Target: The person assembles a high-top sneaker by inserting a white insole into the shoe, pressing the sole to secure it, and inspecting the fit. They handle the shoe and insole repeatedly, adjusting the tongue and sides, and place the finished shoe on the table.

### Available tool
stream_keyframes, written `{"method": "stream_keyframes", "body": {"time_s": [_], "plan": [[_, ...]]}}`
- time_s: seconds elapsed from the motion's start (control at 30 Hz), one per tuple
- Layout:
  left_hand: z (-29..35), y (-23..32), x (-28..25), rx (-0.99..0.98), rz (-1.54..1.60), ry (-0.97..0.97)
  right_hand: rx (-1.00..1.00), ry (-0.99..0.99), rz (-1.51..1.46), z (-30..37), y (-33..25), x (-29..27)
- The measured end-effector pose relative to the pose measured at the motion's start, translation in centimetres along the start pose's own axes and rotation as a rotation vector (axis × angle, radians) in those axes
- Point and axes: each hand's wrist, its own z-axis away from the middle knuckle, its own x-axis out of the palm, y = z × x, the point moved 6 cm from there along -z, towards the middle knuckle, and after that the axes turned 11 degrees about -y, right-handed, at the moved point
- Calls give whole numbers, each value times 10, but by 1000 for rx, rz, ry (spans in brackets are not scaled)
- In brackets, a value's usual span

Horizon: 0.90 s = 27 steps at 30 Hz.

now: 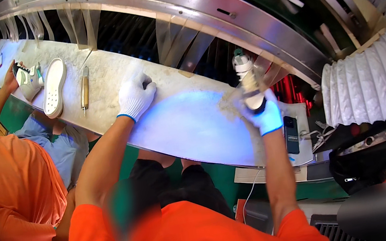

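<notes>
Both my hands wear white knit gloves with blue cuffs. My left hand (137, 96) rests on the worktable in a loose fist, with nothing visible in it. On the right, my right hand (263, 114) grips a shoe (247, 77), held up near the table's far edge. The shoe is white and beige with dark parts at the end in my hand and a green part at the far end. Slight blur covers this hand, and some of its fingers are hidden by the shoe. Left of my left hand lies a wooden-handled tool (85, 90) with a thin metal tip.
A white shoe sole (54, 88) lies farther left. Beside it, a co-worker in orange has a hand (11, 80) on another shoe (30, 81). A metal-framed machine (174, 11) with clear plastic strips borders the table's far side. A phone (291, 135) and white ribbed duct (375, 83) are at right.
</notes>
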Motion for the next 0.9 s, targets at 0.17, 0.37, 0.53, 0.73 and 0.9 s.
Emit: {"method": "stream_keyframes", "body": {"time_s": [0.17, 0.37, 0.53, 0.73, 0.9], "plan": [[8, 3, 2, -5, 79, -17, 210, -372, -263, 54, 102, 89], [20, 20, 3, 185, 65, -204, 297, 61, 1270, 61, 114, 87], [20, 21, 7, 349, 44, -192, -969, 175, 1728, 81, -24, 185], [18, 22, 8, 289, 74, -238, -1373, 876, 2009, 30, -253, 232], [13, 19, 5, 264, 137, -225, -462, 1297, 2090, -25, -367, 182]]}}
